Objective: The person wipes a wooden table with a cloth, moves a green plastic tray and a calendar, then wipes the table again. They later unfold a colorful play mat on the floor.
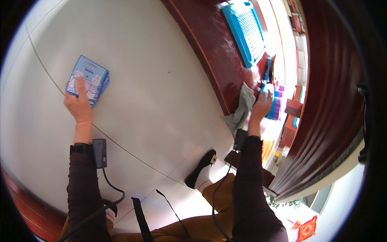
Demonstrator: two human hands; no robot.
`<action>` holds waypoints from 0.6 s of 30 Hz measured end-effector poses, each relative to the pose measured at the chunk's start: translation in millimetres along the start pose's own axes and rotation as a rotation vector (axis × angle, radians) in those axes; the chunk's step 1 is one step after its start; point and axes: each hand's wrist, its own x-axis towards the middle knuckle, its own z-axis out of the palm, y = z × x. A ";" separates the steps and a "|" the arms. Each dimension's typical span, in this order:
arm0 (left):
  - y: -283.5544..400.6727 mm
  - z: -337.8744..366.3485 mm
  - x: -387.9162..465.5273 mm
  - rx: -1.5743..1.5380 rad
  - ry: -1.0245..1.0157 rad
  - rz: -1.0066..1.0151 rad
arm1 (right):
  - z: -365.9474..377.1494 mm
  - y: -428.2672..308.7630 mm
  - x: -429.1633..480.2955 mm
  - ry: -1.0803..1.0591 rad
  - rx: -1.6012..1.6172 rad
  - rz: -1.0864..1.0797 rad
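My left hand grips a small stack of light-blue booklets with white cartoon figures on the top cover. The thumb lies across that cover, and the stack is held out over the pale floor. Over at the right, my right hand reaches to the end of a dark red wooden surface. Its fingertips are at a small blue-and-white item, washed out by glare, so the grip is unclear. Just beyond it is a block of blue and purple items. A grey cloth hangs over the wood's edge beside this hand.
A blue plastic basket with a lattice bottom sits farther up the wooden surface. Shelves with boxes run along the right. Cables trail from both wrist-worn devices. A black shoe stands on the tiled floor.
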 end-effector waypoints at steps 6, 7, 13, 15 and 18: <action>-16.0 4.9 -0.6 -0.155 -0.041 -0.043 | -2.7 -18.6 -80.1 -0.193 0.069 -0.142; -18.9 5.5 0.2 -0.206 -0.058 -0.112 | 3.2 -24.1 -81.0 -0.160 0.039 -0.166; -32.6 6.7 5.8 -0.265 -0.091 -0.149 | 35.8 -31.9 -61.3 -0.149 0.019 -0.107; -34.6 6.3 8.1 -0.291 -0.118 -0.184 | 37.8 -18.8 -59.7 -0.201 0.001 -0.067; -36.6 6.1 11.5 -0.301 -0.137 -0.200 | 25.0 24.9 -79.7 -0.180 -0.066 -0.137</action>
